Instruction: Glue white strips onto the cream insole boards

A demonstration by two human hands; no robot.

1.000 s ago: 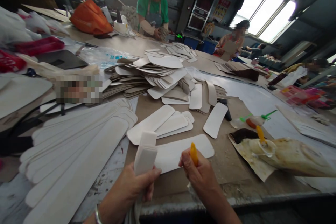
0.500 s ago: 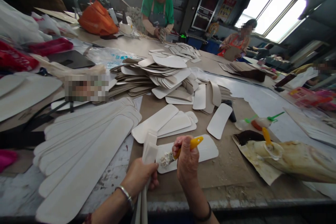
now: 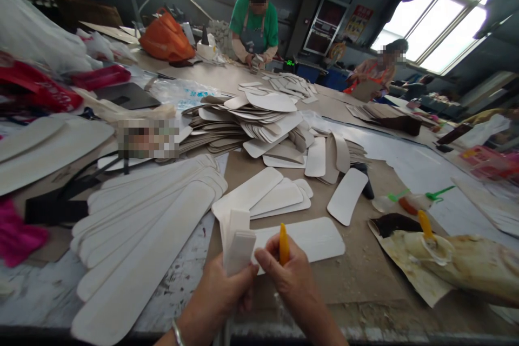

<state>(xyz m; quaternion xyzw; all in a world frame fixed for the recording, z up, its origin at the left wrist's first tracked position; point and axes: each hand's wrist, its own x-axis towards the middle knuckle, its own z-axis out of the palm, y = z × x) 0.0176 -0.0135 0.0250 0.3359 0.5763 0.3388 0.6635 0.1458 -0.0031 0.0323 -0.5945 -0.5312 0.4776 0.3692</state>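
Observation:
My left hand (image 3: 223, 286) is closed around a bundle of narrow white strips (image 3: 240, 246), which stand up out of the fist with their ends fanned slightly. Close beside it, my right hand (image 3: 295, 278) grips a brush by its yellow handle (image 3: 284, 246). The handle points upward, and the bristle end is mostly hidden below the hand. Thumb and fingertips of the right hand come near the strips; I cannot tell if they touch. Behind both hands a white rounded panel (image 3: 322, 239) lies flat on brown board (image 3: 365, 275).
Long white panels (image 3: 150, 248) lie fanned at left. Behind the hands are shorter white pieces (image 3: 279, 194) and a large stack (image 3: 243, 124). At right sits a glue-stained container (image 3: 466, 259) with a yellow handle in its opening. Co-workers (image 3: 255, 27) stand across the table.
My right hand has swung the brush off the white panel, turning its handle upright and its bristles downward, and moved closer to the left hand. The strips remain in my left hand; the view shifted slightly.

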